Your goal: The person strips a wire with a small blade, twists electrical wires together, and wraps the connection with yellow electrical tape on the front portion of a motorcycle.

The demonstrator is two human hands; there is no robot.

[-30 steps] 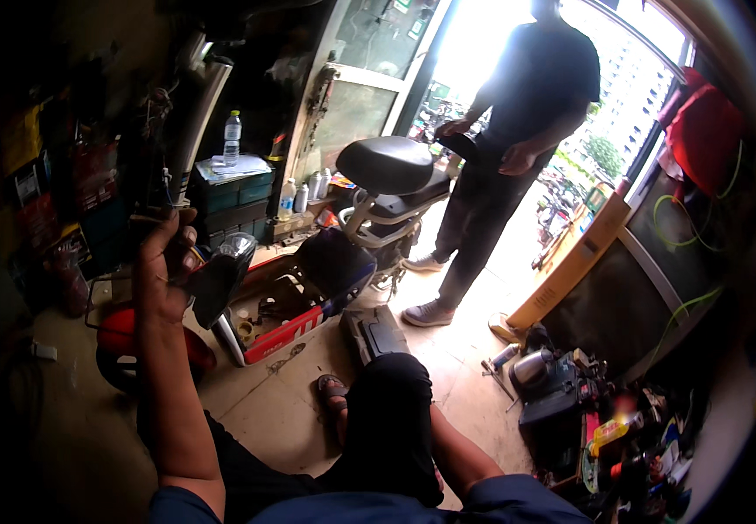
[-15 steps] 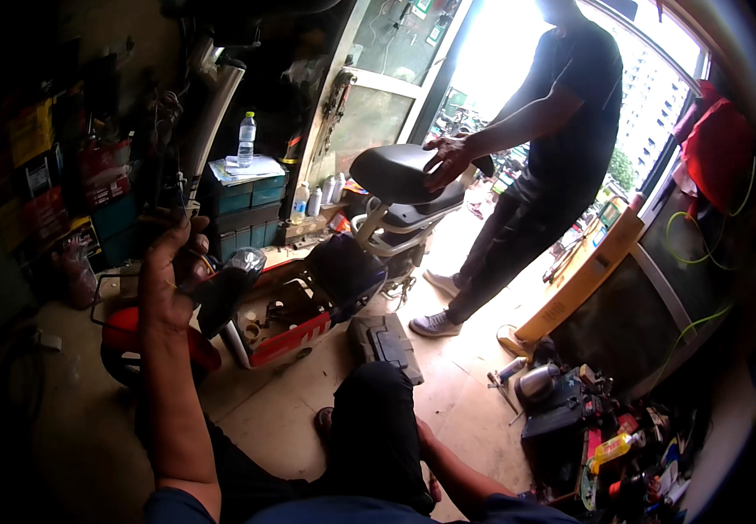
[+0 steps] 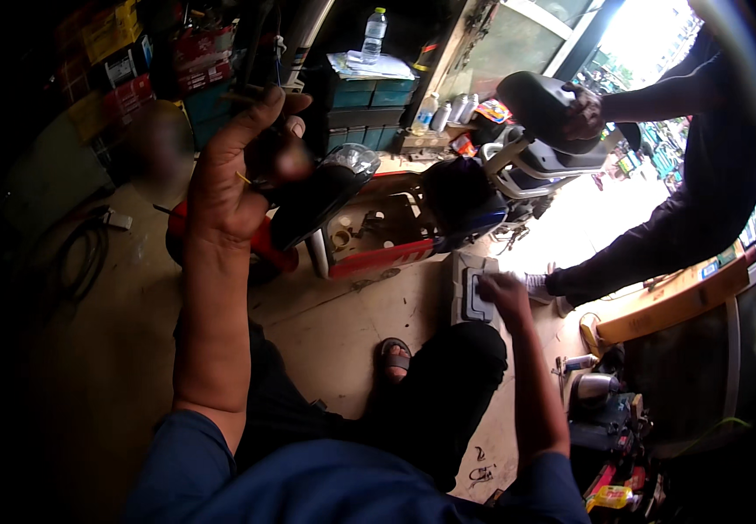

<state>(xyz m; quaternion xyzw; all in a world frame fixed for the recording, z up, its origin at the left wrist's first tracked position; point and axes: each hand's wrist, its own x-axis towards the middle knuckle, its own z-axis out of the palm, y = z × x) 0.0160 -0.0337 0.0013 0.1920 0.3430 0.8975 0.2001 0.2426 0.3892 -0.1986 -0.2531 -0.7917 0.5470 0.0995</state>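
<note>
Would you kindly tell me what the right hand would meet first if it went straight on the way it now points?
Most likely the grey case, which the right hand overlaps in this view, though the depth between them is unclear.

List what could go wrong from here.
The co-worker's hand is on the scooter seat; a push might jolt the red-trimmed scooter near the left hand.
The grey case lying by the co-worker's shoe could trip someone.
The bottle standing on papers could topple if the boxes beneath are bumped.
</note>
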